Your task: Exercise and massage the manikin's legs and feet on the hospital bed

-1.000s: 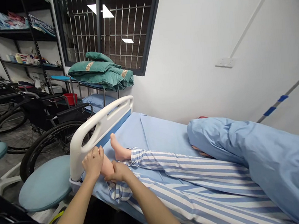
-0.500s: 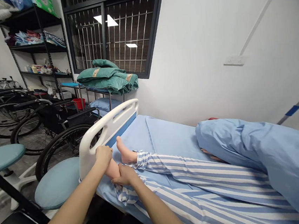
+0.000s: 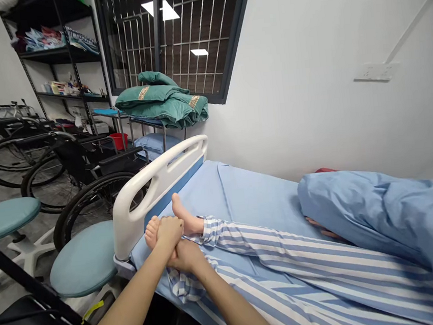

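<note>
A bare foot (image 3: pixel 152 232) sticks out past my left hand (image 3: pixel 168 233), which is wrapped over its top with the toes showing. My right hand (image 3: pixel 185 255) grips the same leg under the ankle (image 3: pixel 175 253). The leg belongs to a lying person or life-size manikin, I cannot tell which, in blue-and-white striped trousers (image 3: pixel 287 258). The other bare foot (image 3: pixel 185 219) rests on the sheet just beyond my hands, untouched. A blue quilt (image 3: pixel 374 213) hides the upper body.
A white bed footboard (image 3: pixel 140 210) stands just left of my hands. Beyond it are teal stools (image 3: pixel 82 259), several wheelchairs (image 3: pixel 85 195), a metal shelf (image 3: pixel 60 55) and a cart piled with green bundles (image 3: pixel 160 101). A wall lies along the bed's far side.
The held foot has tilted, and its toes now show past my left hand, which has moved from the lower leg onto the foot. The whole scene has drifted right in view.
</note>
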The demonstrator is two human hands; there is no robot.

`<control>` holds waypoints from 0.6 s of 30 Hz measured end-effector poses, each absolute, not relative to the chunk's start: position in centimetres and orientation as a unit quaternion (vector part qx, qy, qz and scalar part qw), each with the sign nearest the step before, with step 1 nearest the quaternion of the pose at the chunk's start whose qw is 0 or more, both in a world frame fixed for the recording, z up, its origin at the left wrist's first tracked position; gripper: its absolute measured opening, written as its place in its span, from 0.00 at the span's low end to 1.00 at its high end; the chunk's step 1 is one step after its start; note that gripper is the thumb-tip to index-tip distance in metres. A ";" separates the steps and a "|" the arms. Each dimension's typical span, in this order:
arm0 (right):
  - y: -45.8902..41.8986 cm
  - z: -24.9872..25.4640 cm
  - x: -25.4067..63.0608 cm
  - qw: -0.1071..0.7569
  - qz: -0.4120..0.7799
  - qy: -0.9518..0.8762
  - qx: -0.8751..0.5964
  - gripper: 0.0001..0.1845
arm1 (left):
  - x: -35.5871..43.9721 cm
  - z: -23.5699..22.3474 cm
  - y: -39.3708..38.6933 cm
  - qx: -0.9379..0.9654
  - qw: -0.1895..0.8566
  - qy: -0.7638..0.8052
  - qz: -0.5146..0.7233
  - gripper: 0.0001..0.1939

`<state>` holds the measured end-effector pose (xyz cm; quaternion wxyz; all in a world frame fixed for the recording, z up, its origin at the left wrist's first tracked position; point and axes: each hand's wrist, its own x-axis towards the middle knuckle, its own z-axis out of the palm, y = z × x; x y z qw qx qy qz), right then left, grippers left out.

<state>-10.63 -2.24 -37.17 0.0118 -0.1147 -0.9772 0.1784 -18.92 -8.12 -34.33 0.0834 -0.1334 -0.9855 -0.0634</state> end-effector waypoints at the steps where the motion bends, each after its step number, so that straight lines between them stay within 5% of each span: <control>1: -2.2 -37.2 -10.7 0.010 0.171 -0.979 -0.107 0.23 | -18.9 -34.8 -8.1 -0.103 0.092 -0.988 -0.074 0.26; 8: -2.1 -37.3 -10.8 0.000 0.160 -0.980 -0.116 0.27 | -18.4 -34.2 -7.8 -0.096 0.084 -0.985 -0.113 0.21; 13: -2.4 -36.9 -10.5 0.015 0.170 -0.975 -0.140 0.33 | -19.9 -30.8 -9.8 -0.275 0.093 -0.950 -0.114 0.13; 18: -2.8 -36.1 -10.0 0.016 0.182 -0.972 -0.150 0.32 | -20.5 -29.9 -12.3 -0.305 0.148 -0.934 -0.114 0.20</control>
